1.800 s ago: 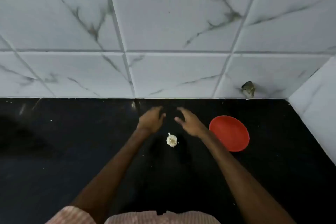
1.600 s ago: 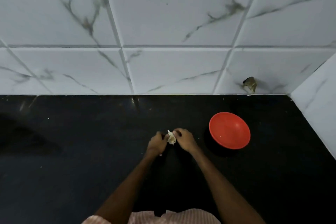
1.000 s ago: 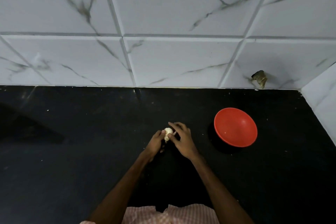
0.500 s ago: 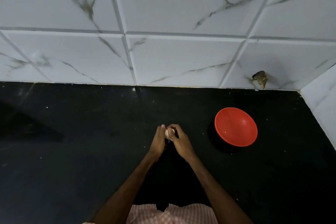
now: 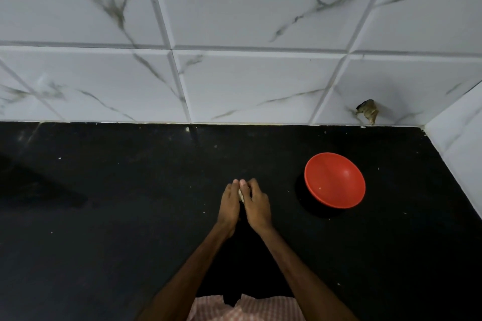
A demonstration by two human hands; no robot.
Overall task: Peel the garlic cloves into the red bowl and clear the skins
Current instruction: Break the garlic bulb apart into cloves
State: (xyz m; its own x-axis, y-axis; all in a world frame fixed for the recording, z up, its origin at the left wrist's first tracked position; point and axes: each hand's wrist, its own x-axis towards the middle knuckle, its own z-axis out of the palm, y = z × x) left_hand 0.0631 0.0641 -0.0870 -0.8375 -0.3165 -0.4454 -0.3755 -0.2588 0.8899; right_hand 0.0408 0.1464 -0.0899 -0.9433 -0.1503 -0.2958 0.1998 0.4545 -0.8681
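Head view showed a white, grey-veined tiled wall [image 5: 247,86] rising behind a black tabletop [image 5: 104,216], with a small brown lump [image 5: 367,111] stuck low on the tiles near the right corner. A red bowl [image 5: 335,180] sat on the tabletop to the right, well apart from the hands, with a pale speck inside. Near the middle the left hand [image 5: 229,206] and right hand [image 5: 258,207] were pressed close together, their fingers [image 5: 252,186] curled round the garlic [image 5: 241,194], which showed only as a pale sliver between them.
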